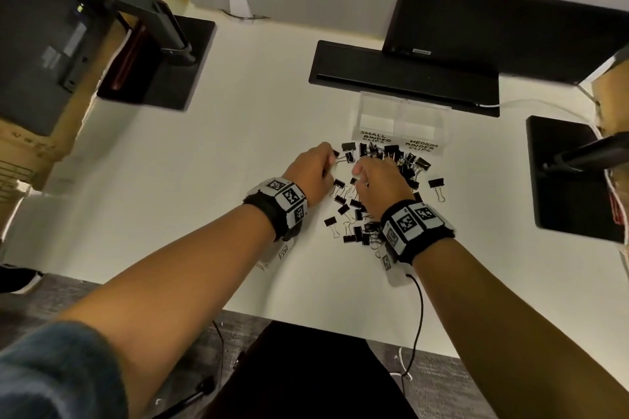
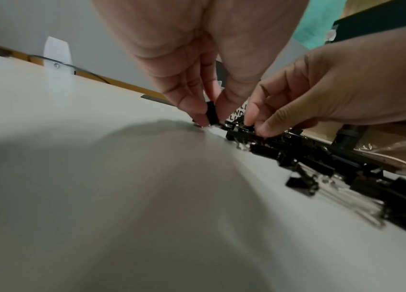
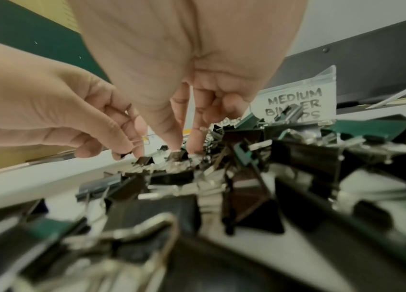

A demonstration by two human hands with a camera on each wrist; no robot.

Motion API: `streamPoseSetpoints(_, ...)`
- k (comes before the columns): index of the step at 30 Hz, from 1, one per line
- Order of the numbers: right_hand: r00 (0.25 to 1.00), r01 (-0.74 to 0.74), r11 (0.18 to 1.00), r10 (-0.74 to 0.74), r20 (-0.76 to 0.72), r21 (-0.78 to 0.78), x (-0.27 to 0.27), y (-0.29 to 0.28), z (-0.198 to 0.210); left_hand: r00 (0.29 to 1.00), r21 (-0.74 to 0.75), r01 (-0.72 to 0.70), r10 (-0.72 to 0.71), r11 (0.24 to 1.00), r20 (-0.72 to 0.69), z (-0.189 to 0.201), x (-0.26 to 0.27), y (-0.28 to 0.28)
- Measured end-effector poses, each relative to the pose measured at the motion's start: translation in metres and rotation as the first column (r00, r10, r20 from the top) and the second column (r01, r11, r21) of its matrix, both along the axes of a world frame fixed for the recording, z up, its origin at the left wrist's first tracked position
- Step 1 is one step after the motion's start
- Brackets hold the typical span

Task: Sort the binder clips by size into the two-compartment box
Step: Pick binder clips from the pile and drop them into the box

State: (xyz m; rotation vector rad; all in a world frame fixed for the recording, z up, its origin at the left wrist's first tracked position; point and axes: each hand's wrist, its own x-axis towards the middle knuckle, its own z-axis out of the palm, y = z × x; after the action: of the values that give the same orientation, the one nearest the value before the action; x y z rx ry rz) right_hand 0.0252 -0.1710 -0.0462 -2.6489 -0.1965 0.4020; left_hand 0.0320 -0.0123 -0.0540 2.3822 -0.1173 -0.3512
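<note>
The desk [image 1: 238,146] is white, and at its far side the clear box [image 1: 401,119] sits with both compartments looking bare, the left one labelled small, the right one medium. Just in front of it lies the pile [image 1: 374,187] of black clips, loosely tangled, wire handles crossing.

Both hands are down at the pile's near-left edge, close together. The left hand [image 1: 313,173] pinches one small clip [image 2: 212,112] between thumb and fingertip, right at the desk surface. The right hand [image 1: 377,184] has thumb and finger closing on another clip [image 3: 177,155]; whether it truly has hold, I cannot tell.

I'd say lift each clip straight up by its black body, so handles don't drag neighbours along, then judge size against a neighbour before dropping it.
</note>
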Motion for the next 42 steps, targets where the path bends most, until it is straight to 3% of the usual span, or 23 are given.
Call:
streamPoseSetpoints(6,0.975,-0.211,0.966,0.218,0.034,-0.149,0.001,-0.009,-0.001,0.982,0.182,0.168,-0.18,0.969,0.054,-0.006,-0.005,-0.001)
streamPoseSetpoints(9,0.972,-0.219,0.956,0.231,0.044,-0.194,0.005,-0.012,0.002,0.967,0.285,0.227,-0.251,0.931,0.047,-0.004,-0.003,-0.005)
streamPoseSetpoints(13,0.978,-0.207,0.968,0.207,-0.012,-0.143,0.008,-0.012,0.007,0.938,0.354,0.285,-0.335,0.891,0.087,-0.005,-0.005,-0.007)
streamPoseSetpoints(16,0.998,-0.047,0.999,0.047,-0.048,0.008,0.004,-0.015,0.007,0.945,0.371,0.283,-0.324,0.884,0.052,-0.009,-0.007,-0.008)
streamPoseSetpoints(19,0.99,0.138,0.972,-0.126,-0.07,0.192,-0.002,-0.016,0.011,0.954,0.361,0.26,-0.296,0.895,0.047,-0.012,-0.008,-0.009)
streamPoseSetpoints(22,0.92,0.376,0.842,-0.29,-0.263,0.387,-0.011,-0.012,0.015,0.964,0.364,0.22,-0.259,0.905,0.059,-0.015,-0.009,-0.01)
streamPoseSetpoints(25,0.853,0.489,0.745,-0.298,-0.429,0.454,-0.023,-0.002,0.018,0.974,0.4,0.168,-0.216,0.901,0.076,-0.02,-0.012,-0.011)
streamPoseSetpoints(28,0.899,0.393,0.828,-0.254,-0.356,0.401,-0.034,0.01,0.015,0.98,0.396,0.147,-0.187,0.906,0.066,-0.019,-0.013,-0.012)
streamPoseSetpoints(32,0.982,0.152,0.976,-0.133,-0.131,0.154,-0.04,0.022,0.005,0.985,0.347,0.129,-0.161,0.929,0.064,-0.013,-0.012,-0.011)
streamPoseSetpoints(35,0.997,0.031,0.998,-0.028,-0.069,0.049,-0.041,0.026,-0.002,0.997,0.219,0.05,-0.061,0.974,0.045,-0.009,-0.01,-0.006)
streamPoseSetpoints(39,0.998,0.008,0.999,-0.006,-0.057,0.042,-0.04,0.029,-0.003,0.986,0.014,-0.166,0.166,0.986,0.01,0.008,0.005,-0.007)
streamPoseSetpoints(42,0.994,0.04,0.997,-0.033,-0.1,0.07,-0.036,0.025,0.002,0.982,-0.081,-0.18,0.185,0.98,0.05,0.028,0.023,-0.021)
